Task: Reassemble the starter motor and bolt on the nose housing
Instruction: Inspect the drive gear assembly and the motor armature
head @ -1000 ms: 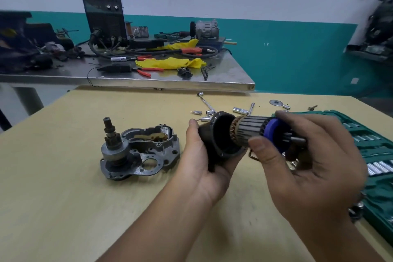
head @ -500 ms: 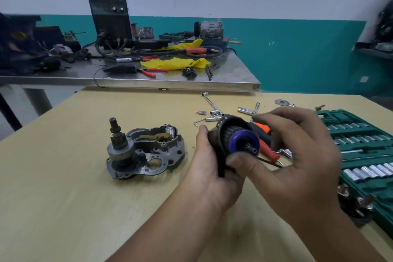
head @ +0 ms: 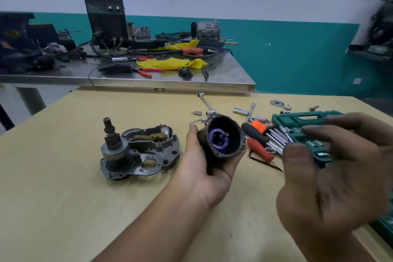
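The right hand is smeared by motion blur, so its outline is soft; its fingers look spread and loosely extended, palm toward the camera, with nothing in them. It hovers near the camera and covers part of the green plastic socket-set case, whose far right end runs out of view. Inside the dark cylindrical motor casing only the blue-purple end of the armature and its short shaft tip show; the rest sits sunk in the shadowed bore. The casing's underside is hidden by the left hand, which cradles it from below and behind, thumb up along the left wall, fingers curled round the far side, with the open mouth tilted toward the camera above the pale wooden table.

To the left, well apart from that hand, the grey cast-metal nose housing lies on the table with its toothed pinion shaft standing upright. Right of the casing lie an orange-handled and a red-handled screwdriver, and loose chrome sockets scatter behind. A steel bench with yellow cloth and tools stands farther back, its details hard to read.
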